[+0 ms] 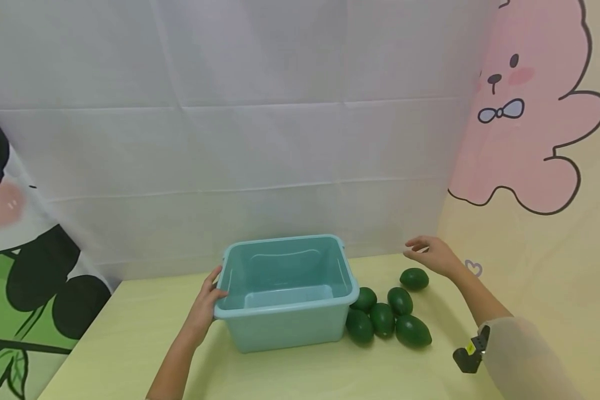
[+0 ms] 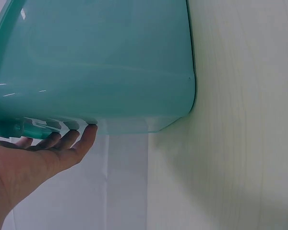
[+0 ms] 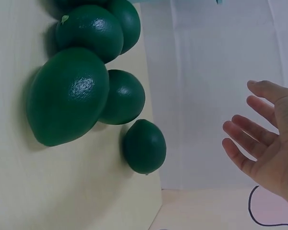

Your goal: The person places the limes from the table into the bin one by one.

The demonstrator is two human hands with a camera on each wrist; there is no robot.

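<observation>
Now left hand (image 1: 203,312) grips tub edge (image 1: 287,309), right hand (image 1: 434,256) loose, apart from 6 fruits (image 1: 382,319)

"How is the teal tub (image 1: 291,330) placed?"
"It is stood upright, its rectangular open top turned upward."
"And the green fruits (image 1: 382,320)?"
"Six, glossy and oval, are gathered just to its right; five are clustered, one is set apart behind."
</observation>
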